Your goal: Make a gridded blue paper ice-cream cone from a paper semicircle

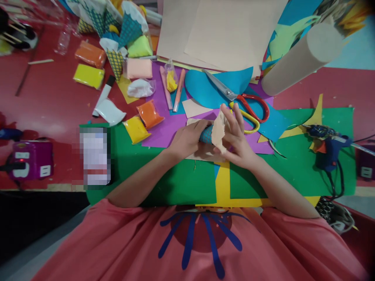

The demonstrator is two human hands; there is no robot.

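My left hand (pixel 187 138) is closed round a small blue cone (pixel 206 134) with a dark grid pattern, lying on its side. A beige ragged-edged piece (pixel 218 132) surrounds the cone's wide end; I cannot tell whether it is paper or clay. My right hand (pixel 238 146) grips this piece's edge with the thumb low and fingers curved above. Under both hands lies a beige sheet (pixel 202 156), partly hidden. Just beyond the right hand are red-handled scissors (pixel 253 107) with blades apart and yellow-handled scissors (pixel 252 121), partly covered.
Green sheet (pixel 175 179) covers the front. Clay packs (pixel 150 114), finished cones (pixel 115 58) and a marker (pixel 104 95) sit left, beside a phone (pixel 96 156). A glue gun (pixel 331 150) with its cord lies right. A beige paper roll (pixel 301 58) and large sheets (pixel 222 31) are behind.
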